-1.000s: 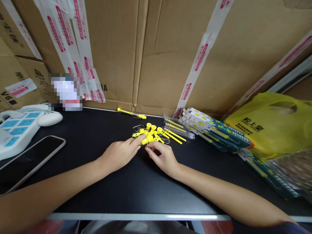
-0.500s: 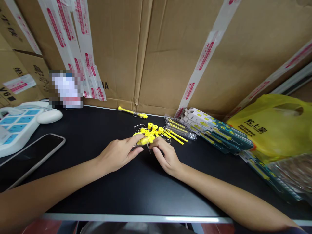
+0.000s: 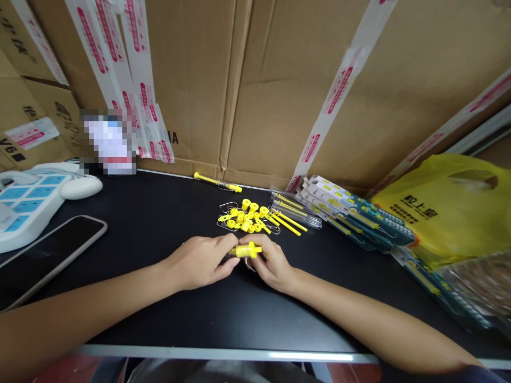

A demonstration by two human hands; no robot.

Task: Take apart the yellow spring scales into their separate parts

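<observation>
My left hand (image 3: pixel 202 261) is closed around a clear tube with a yellow plastic end piece (image 3: pixel 245 250) that sticks out to the right. Against that yellow end, my right hand (image 3: pixel 273 264) is closed, with a small bent metal wire (image 3: pixel 249 263) between its fingers. Just beyond both hands lies a pile of small yellow plastic parts (image 3: pixel 252 214), mixed with bent wires. Yellow rods (image 3: pixel 288 223) stick out on the pile's right side. A longer yellow tool with a clear section (image 3: pixel 217 182) lies at the back edge.
Clear tubes (image 3: pixel 311 219) and stacked packaged cards (image 3: pixel 351 215) lie right of the pile, beside a yellow plastic bag (image 3: pixel 447 202). On the left are a phone (image 3: pixel 59 255) and a power strip (image 3: pixel 30 205). Cardboard (image 3: pixel 191 85) walls the black table's back (image 3: pixel 223 324).
Both hands have drawn back from the pile toward me, uncovering its near parts. The held tube has turned so its yellow end points more to the right.
</observation>
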